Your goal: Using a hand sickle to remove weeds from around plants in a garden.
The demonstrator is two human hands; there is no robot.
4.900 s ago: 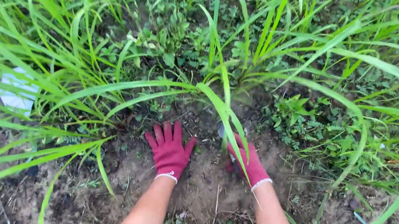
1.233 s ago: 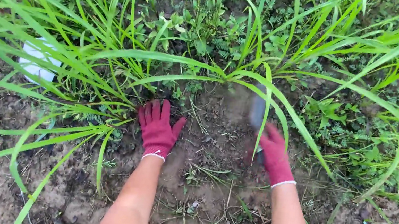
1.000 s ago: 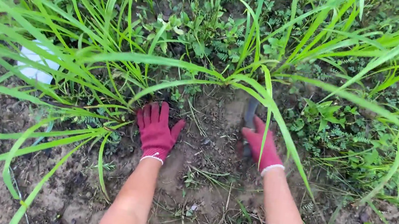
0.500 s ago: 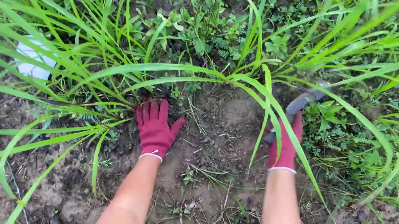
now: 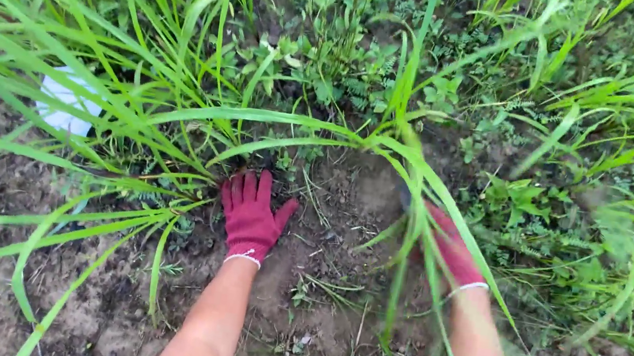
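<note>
My left hand [image 5: 250,214], in a dark red knit glove, lies flat with fingers spread on bare brown soil [image 5: 318,286], at the base of a tuft of long grass blades [image 5: 172,149]. My right hand [image 5: 452,247], in a matching glove, is blurred by motion and closed around a small hand tool. Only a dark tip of the tool [image 5: 405,199] shows, down at the soil beside a grass clump [image 5: 399,123]. Drooping grass blades cross in front of the right hand and forearm.
Tall grass and low leafy weeds [image 5: 529,199] fill the far side and the right. A white object [image 5: 63,105] lies half hidden in the grass at the left. Loose dirt with dry stems spreads toward me.
My right hand swung the tool from out in the weeds at the right back down to the soil by the grass clump. The left hand stayed pressed on the ground.
</note>
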